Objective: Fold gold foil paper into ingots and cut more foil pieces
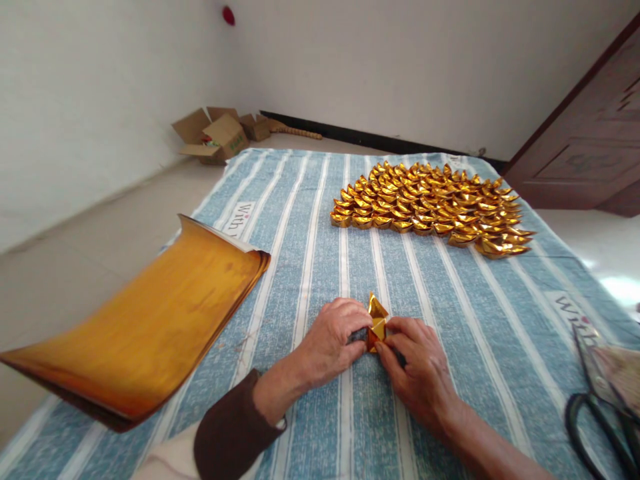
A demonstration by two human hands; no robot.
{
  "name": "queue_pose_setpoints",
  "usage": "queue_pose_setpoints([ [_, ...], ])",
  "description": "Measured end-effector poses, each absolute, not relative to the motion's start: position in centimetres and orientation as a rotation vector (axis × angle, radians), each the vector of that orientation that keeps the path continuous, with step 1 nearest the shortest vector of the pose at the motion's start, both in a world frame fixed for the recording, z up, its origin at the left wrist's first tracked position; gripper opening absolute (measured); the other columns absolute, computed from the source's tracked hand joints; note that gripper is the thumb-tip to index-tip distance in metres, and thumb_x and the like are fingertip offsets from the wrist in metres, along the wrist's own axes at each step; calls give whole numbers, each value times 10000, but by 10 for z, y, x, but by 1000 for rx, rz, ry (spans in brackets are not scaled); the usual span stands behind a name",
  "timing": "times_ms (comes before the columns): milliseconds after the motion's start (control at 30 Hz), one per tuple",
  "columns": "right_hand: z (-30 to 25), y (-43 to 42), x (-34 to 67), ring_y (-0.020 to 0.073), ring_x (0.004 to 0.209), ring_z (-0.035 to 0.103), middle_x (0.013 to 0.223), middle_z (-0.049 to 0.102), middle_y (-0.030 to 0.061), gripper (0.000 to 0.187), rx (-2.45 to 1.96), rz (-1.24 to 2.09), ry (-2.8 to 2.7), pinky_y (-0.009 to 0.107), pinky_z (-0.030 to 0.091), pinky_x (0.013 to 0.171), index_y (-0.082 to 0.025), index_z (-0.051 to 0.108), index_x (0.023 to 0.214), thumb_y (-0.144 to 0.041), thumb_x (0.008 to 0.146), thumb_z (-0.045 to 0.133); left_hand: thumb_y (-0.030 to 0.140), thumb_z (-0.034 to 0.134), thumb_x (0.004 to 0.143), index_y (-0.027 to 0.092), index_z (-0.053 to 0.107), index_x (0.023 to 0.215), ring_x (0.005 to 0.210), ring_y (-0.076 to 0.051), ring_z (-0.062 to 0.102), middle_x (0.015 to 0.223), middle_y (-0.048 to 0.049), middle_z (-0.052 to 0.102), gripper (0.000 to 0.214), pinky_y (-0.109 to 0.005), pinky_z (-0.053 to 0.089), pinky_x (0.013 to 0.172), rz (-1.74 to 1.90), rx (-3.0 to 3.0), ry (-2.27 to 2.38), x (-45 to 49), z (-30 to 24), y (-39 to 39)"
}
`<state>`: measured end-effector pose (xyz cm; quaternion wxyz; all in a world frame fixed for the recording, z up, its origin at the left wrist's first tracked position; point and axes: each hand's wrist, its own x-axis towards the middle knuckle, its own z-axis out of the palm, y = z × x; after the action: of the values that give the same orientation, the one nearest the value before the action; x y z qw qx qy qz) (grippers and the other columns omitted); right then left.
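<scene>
Left hand: comes in from the lower left, brown cuff (240, 427) at the wrist; fingers and thumb of the left hand (334, 337) pinch the left edge of the folded gold piece (379, 328).
Right hand: bare forearm, from the lower right; thumb and fingers of the right hand (419, 360) pinch the same piece from its right side, thumb near its lower end.
Hands, spacing: close together, the piece between them; fingers curled, not spread.
Folded gold piece: small, shiny, near front middle of the tabletop (285, 300); pointed tip up at the far end, flat facets between the fingers, lower part partly covered.
Gold ingot shapes: many finished folded shapes (430, 200) packed in rows, far right part of the tabletop, well apart from the hands.
Gold sheets: large stack (145, 320), left side, edges curled up, near corner sticking out past the tabletop edge.
Scissors: black-handled pair (597, 393), right edge, partly cut off by the frame; a tan item (620, 370) just beside, cannot tell what.
Cloth: blue with white stripes (460, 320), printed lettering in places, covers the tabletop.
Floor, back left: open cardboard box (220, 139), smaller box (256, 127) beside it.
Back right: dark reddish-brown panelled wood (580, 150).
Wall: pale (380, 60), small red spot (229, 15) up high.
</scene>
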<state>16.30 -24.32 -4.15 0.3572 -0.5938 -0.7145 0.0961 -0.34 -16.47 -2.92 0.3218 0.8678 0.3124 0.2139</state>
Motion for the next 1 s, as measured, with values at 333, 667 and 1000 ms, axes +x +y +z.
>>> queue_pose_setpoints([
  [333, -41, -241, 162, 187, 828, 562, 884, 662, 49, 167, -1532, 233, -1827, 361, 403, 762, -191, 650, 762, -157, 880, 536, 110, 586, 727, 213, 611, 1133, 1110, -240, 554, 1130, -66, 658, 420, -439, 425, 970, 596, 2233, 831, -6, -25, -165],
  [667, -44, -240, 162, 186, 820, 552, 862, 653, 43, 149, -1560, 253, -1829, 357, 396, 760, -183, 649, 753, -163, 872, 562, 204, 668, 791, 181, 629, 1059, 1073, -245, 564, 1084, -82, 666, 272, -436, 436, 926, 610, 2252, 922, -1, -30, -169],
  [1000, -46, -239, 163, 187, 821, 561, 860, 657, 39, 147, -1564, 209, -1851, 349, 401, 749, -195, 645, 751, -174, 872, 564, 189, 637, 801, 198, 622, 1038, 1058, -237, 563, 1064, -69, 661, 238, -425, 430, 921, 646, 2255, 960, 1, -31, -172],
])
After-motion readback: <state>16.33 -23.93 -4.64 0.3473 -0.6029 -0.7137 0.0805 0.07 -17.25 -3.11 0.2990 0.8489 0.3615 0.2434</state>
